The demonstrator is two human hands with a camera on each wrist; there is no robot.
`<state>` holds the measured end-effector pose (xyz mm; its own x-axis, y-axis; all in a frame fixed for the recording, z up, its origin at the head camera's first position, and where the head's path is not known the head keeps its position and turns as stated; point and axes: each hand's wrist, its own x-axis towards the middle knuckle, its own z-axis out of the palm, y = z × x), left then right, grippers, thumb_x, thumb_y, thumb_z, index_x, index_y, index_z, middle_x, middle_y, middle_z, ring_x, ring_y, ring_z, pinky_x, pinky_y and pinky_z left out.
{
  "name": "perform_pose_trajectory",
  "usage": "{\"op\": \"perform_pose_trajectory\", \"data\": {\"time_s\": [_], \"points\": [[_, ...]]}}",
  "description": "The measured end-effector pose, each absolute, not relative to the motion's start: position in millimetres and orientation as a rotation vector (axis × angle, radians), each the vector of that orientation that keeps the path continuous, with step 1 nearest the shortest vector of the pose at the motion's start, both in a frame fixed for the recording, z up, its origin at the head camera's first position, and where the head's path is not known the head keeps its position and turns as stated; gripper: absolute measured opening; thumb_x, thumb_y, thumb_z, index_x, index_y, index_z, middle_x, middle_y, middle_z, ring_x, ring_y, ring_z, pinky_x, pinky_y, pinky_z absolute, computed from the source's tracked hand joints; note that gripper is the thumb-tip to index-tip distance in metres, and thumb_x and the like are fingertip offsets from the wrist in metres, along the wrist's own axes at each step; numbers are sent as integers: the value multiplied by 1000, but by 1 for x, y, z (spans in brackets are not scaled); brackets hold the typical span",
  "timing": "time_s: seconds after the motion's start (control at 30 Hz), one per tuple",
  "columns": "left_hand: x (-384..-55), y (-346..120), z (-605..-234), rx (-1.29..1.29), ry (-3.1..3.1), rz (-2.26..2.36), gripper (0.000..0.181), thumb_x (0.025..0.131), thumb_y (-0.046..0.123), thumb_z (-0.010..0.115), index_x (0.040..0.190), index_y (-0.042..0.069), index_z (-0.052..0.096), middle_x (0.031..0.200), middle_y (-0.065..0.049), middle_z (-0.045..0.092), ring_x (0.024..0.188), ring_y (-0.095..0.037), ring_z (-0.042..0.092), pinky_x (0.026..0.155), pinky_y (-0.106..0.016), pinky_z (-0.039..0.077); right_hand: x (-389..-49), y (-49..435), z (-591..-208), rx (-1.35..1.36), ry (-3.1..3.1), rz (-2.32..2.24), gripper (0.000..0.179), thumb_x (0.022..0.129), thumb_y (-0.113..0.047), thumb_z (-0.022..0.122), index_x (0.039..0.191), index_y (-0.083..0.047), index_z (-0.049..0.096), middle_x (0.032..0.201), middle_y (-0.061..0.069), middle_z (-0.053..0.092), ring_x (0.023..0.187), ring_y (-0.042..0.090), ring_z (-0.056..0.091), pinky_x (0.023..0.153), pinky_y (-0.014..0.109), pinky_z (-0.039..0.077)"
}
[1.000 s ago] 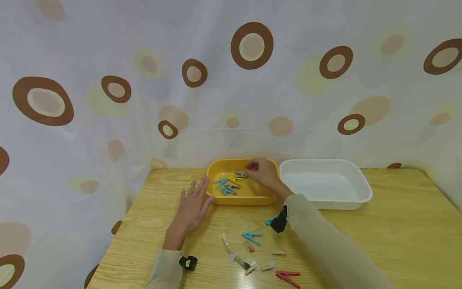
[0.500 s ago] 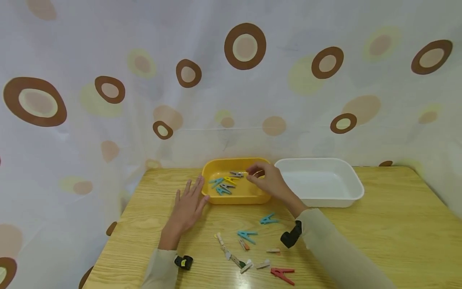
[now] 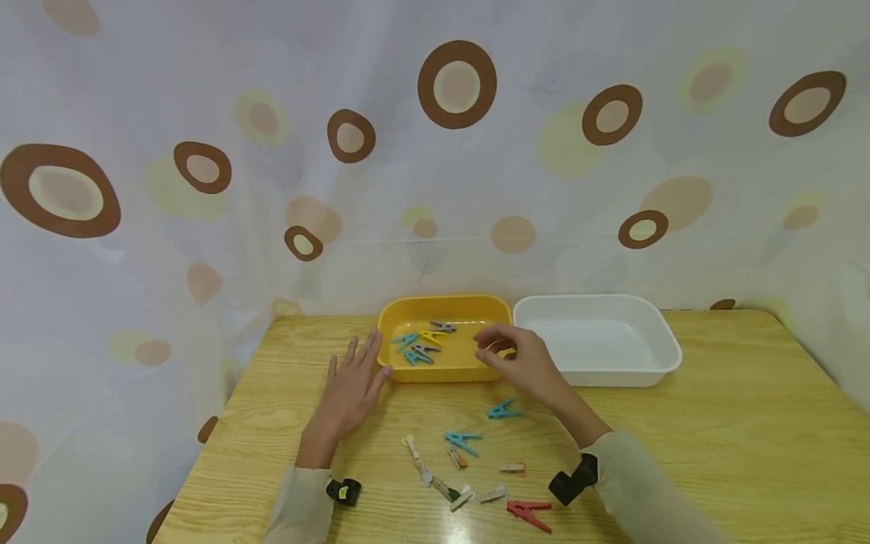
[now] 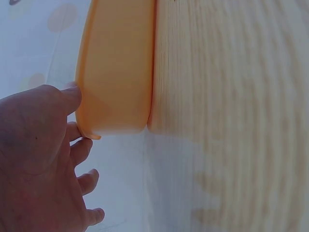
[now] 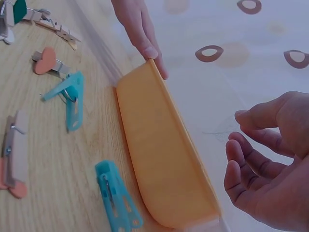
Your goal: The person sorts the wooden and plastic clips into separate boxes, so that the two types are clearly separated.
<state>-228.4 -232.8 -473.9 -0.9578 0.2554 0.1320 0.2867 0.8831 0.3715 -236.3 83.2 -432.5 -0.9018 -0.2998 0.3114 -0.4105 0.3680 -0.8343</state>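
The left hand (image 3: 350, 393) rests with fingers spread against the left rim of a yellow rectangular plastic tray (image 3: 442, 375), its thumb touching the near corner. The right hand (image 3: 519, 363) hovers over the tray's right end, its fingers loosely bent, a narrow gap between thumb and fingertips and nothing visible between them. Inside, toward the left and middle, lie a yellow plastic clothespin (image 3: 432, 337), two light-blue plastic clothespins (image 3: 418, 357) and two grey clothespins (image 3: 443, 326). A white rectangular plastic tray (image 3: 625, 379) stands just right. Nearer on the wood-grain table (image 3: 748, 453) lie two turquoise plastic clothespins (image 3: 463, 441), a red plastic clothespin (image 3: 530, 514) and several small wooden clothespins (image 3: 492, 495).
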Motion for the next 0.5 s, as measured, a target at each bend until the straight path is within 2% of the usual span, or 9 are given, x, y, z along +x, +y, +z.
{"op": "perform_pose_trajectory", "data": {"time_s": [0.2, 0.37, 0.5], "points": [[-228, -233, -474, -432, -2972, -616, 65, 112, 42, 41, 165, 11, 20, 170, -3, 16, 155, -40, 14, 116, -74, 10, -222, 92, -434, 635, -2480, 1596, 15, 95, -10, 74, 110, -6, 74, 102, 7, 73, 86, 20, 67, 71, 28, 57], [-228, -232, -473, -431, -2978, -600, 65, 112, 41, 41, 165, 11, 19, 170, -3, 15, 155, -40, 14, 116, -74, 10, -209, 101, -436, 636, -2476, 1618, 15, 95, -9, 74, 110, -7, 74, 100, 8, 74, 85, 18, 65, 68, 27, 55], [-227, -232, -471, -441, -2970, -593, 65, 112, 41, 41, 165, 9, 20, 170, -6, 17, 155, -41, 15, 115, -75, 11, -200, 108, -445, 644, -2487, 1639, 15, 95, -9, 74, 110, -8, 74, 98, 4, 74, 85, 16, 65, 69, 27, 56]]}}
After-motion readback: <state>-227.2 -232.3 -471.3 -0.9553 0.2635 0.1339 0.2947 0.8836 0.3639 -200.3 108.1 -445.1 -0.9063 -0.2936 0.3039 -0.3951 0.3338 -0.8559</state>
